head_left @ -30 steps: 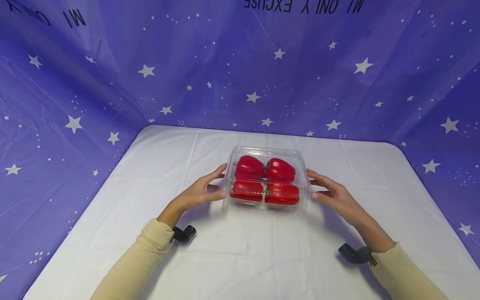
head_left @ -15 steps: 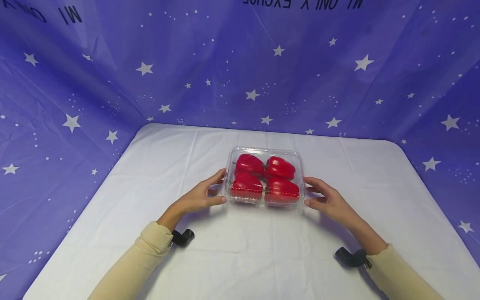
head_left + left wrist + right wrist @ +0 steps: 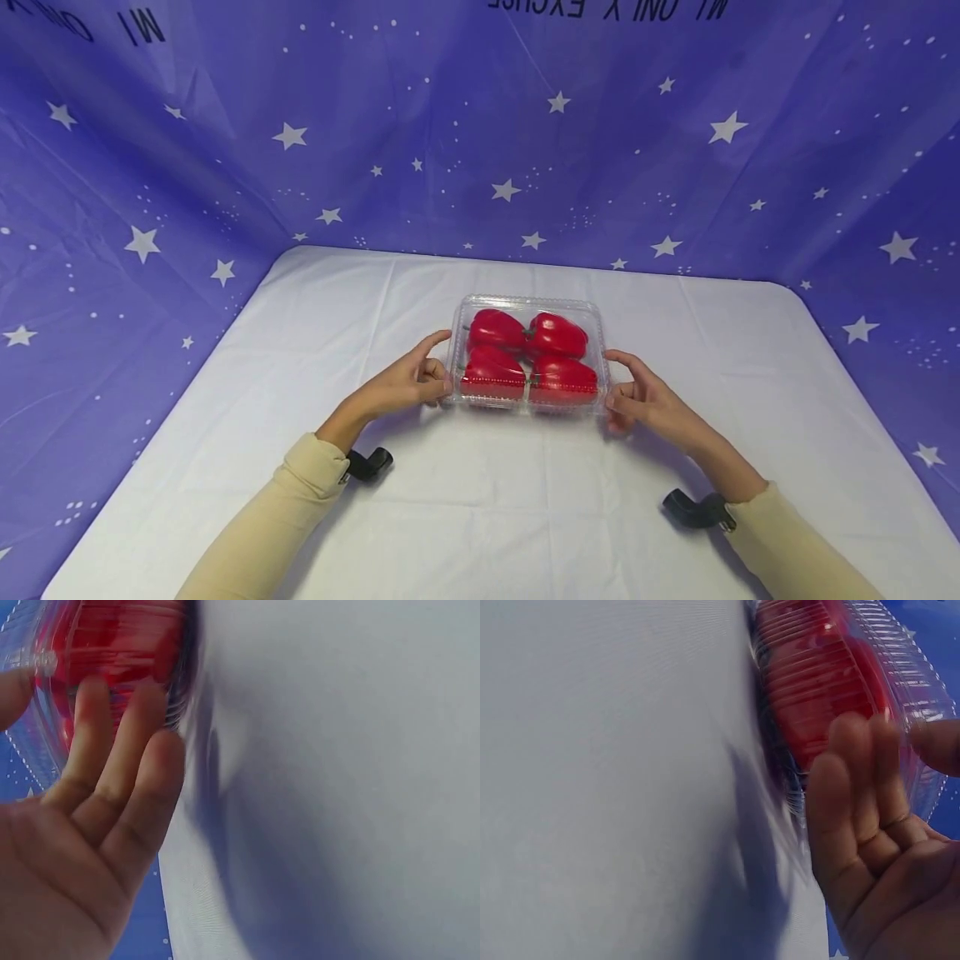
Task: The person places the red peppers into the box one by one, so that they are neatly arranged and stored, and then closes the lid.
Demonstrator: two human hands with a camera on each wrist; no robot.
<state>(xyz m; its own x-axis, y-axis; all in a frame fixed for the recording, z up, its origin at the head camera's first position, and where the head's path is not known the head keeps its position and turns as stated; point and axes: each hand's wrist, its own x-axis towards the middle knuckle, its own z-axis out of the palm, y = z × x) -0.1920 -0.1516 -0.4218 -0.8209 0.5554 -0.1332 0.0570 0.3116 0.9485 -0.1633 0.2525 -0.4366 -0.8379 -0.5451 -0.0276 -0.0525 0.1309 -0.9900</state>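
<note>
A clear plastic clamshell box (image 3: pixel 531 304) holds several red bell peppers (image 3: pixel 558 335), seen through its lid in the head view. At the box's left side, my left hand (image 3: pixel 405 385) pinches the near corner of the rim, its index finger reaching along the side. My right hand (image 3: pixel 651 402) does the same at the right side, thumb at the near corner and other fingers bent below it. The left wrist view has the thumb (image 3: pixel 13 696) at the rim and three fingers beside the ribbed wall. Likewise, the right wrist view shows the thumb (image 3: pixel 937 744) at the rim.
A white cloth (image 3: pixel 487 508) covers the table under the box. Purple star-printed curtains (image 3: pixel 420 108) hang behind and along both sides. Black curved mounts (image 3: pixel 370 464) sit on the wrists, beside beige sleeves (image 3: pixel 262 525).
A ribbed clear band that crossed the near peppers now lies lower, at the box's front. My right hand came inward to the box, and both hands' lower fingers have bent in under the thumbs.
</note>
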